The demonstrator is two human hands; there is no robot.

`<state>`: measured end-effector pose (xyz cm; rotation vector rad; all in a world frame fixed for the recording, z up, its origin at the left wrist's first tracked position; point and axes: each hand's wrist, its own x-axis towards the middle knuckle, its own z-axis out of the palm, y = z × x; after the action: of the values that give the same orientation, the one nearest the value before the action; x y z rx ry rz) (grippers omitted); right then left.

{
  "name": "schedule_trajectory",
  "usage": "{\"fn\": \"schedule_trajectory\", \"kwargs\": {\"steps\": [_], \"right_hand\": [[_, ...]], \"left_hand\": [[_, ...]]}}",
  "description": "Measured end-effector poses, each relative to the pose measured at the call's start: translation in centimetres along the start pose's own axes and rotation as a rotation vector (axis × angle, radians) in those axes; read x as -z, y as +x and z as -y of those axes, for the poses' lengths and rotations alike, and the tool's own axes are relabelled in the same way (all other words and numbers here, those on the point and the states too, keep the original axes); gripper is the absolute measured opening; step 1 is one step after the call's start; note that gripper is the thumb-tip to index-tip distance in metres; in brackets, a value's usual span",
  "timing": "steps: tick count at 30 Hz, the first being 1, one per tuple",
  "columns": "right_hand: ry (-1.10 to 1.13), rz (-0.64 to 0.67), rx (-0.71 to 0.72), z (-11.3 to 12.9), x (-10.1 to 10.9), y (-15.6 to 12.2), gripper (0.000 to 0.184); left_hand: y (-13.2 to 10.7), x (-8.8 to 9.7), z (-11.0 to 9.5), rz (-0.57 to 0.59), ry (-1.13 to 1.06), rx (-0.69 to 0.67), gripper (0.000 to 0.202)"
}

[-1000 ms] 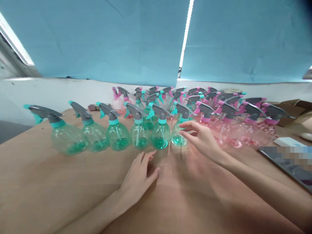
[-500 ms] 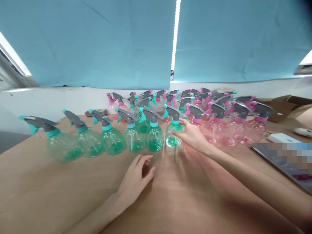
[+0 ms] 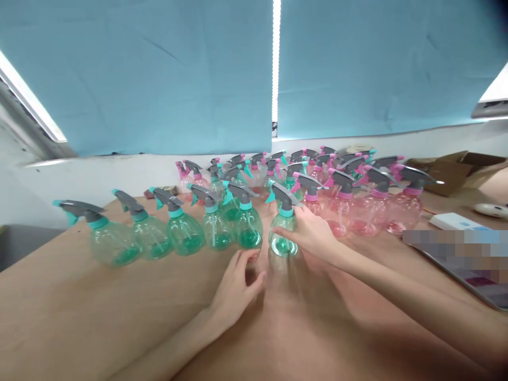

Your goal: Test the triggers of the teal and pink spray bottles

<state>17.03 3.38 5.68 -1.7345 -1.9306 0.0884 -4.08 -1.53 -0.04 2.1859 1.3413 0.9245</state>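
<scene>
My right hand (image 3: pixel 311 230) is wrapped round a clear green spray bottle (image 3: pixel 283 244) with a grey and teal trigger head, its thumb across the front of the round body. Just in front of the green row, my left hand (image 3: pixel 240 286) hovers low over the table with its fingers curved and apart, holding nothing. Closest to it stands another green spray bottle (image 3: pixel 248 227), and more green bottles (image 3: pixel 184 235) stretch off to the left. Beside my right hand, pink spray bottles (image 3: pixel 341 214) form the right part of the row.
Behind the front row stand several more pink and teal spray bottles (image 3: pixel 254 172). At the right lie a white box (image 3: pixel 454 222), a dark flat device (image 3: pixel 456 270), partly blurred out, and a white mouse (image 3: pixel 491 210). An open cardboard box (image 3: pixel 456 169) sits farther back on the wooden table (image 3: pixel 99 317).
The right hand has closed round the green bottle and brought it slightly nearer to me. My left hand has shifted right, towards that bottle. The view has turned a little.
</scene>
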Motion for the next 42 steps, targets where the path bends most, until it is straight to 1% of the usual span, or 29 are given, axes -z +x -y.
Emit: {"fn": "schedule_trajectory", "kwargs": {"steps": [2, 4, 6, 9, 11, 13, 16, 18, 19, 23, 25, 28, 31, 33, 36, 39, 42], "right_hand": [[-0.045, 0.024, 0.023, -0.1, 0.6, -1.1, 0.054], [-0.049, 0.031, 0.084, -0.3, 1.1, -2.1, 0.055], [-0.014, 0.014, 0.164, -0.8, 1.6, -2.9, 0.055], [0.061, 0.01, 0.263, -1.6, 2.5, -3.9, 0.056], [0.156, 0.055, 0.308, -2.3, 3.3, -4.3, 0.054], [0.311, 0.118, 0.328, -3.0, 4.0, -4.4, 0.049], [0.598, 0.176, 0.268, -4.1, 4.9, -4.2, 0.051], [0.738, 0.18, 0.213, -4.8, 5.2, -3.9, 0.053], [0.783, 0.173, 0.198, -5.1, 5.3, -3.8, 0.051], [0.923, 0.149, 0.235, -5.9, 5.5, -3.3, 0.035], [0.98, 0.134, 0.261, -6.2, 5.4, -3.2, 0.031], [1.03, 0.129, 0.258, -6.3, 5.1, -3.0, 0.025], [1.048, 0.181, 0.241, -6.2, 4.8, -2.7, 0.025], [1.068, 0.21, 0.255, -6.1, 4.6, -2.5, 0.03], [1.085, 0.215, 0.28, -6.1, 4.3, -2.1, 0.032], [1.031, 0.205, 0.303, -6.1, 4.3, -1.7, 0.028], [0.98, 0.197, 0.345, -6.0, 4.5, -1.4, 0.019]], "left_hand": [[0.4, -0.9, -0.4, -0.009, -0.021, -0.001, 0.045], [0.9, -1.9, -1.0, -0.004, -0.047, -0.008, 0.061], [1.4, -3.0, -1.8, 0.017, -0.104, -0.025, 0.078], [2.2, -4.5, -3.2, 0.045, -0.192, -0.078, 0.091], [2.5, -5.4, -4.0, 0.054, -0.217, -0.122, 0.093], [2.7, -6.2, -4.6, 0.075, -0.251, -0.146, 0.091], [2.7, -7.1, -5.6, 0.131, -0.342, -0.171, 0.091], [2.8, -7.7, -6.2, 0.163, -0.373, -0.184, 0.093], [2.9, -8.0, -6.4, 0.174, -0.373, -0.186, 0.093], [3.6, -9.1, -7.3, 0.191, -0.364, -0.215, 0.096], [4.0, -9.4, -7.6, 0.202, -0.372, -0.23, 0.098], [4.4, -9.3, -7.7, 0.25, -0.393, -0.227, 0.1], [4.5, -8.5, -7.4, 0.3, -0.377, -0.221, 0.097], [4.3, -7.9, -6.7, 0.326, -0.292, -0.216, 0.09], [3.9, -6.8, -5.2, 0.322, -0.093, -0.222, 0.084], [3.8, -5.6, -3.5, 0.311, 0.072, -0.232, 0.075], [4.1, -4.5, -2.3, 0.311, 0.185, -0.213, 0.068]]}}
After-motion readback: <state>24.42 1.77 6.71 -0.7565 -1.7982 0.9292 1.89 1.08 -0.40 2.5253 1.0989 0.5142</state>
